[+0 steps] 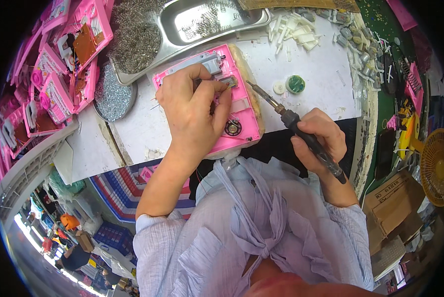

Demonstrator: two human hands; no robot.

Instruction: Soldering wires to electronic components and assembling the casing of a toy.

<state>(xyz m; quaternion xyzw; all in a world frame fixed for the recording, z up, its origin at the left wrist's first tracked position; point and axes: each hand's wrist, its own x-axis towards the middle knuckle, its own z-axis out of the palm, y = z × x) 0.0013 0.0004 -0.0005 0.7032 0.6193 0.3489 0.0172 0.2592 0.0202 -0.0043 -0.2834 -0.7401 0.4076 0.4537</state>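
Observation:
A pink plastic housing (246,129) lies tilted on the table edge in front of me. Inside it are a small round speaker (233,127), a grey plastic part (209,64) and a small metal component (229,82). My left hand (195,106) rests over the housing, thumb and fingertips pinched close to that metal component. What lies between those fingers is too small to make out. To the right, my right hand (323,141) grips a soldering iron (308,136) by its dark handle. Its tip points up and left, apart from the housing's right edge.
A small round pot with green contents (295,84) stands beyond the iron. Metal trays (165,42) hold springs, and a round dish (129,106) holds screws. Pink housings (58,96) pile up at left. White plastic pieces (296,32) and small motors (360,52) lie at the back right.

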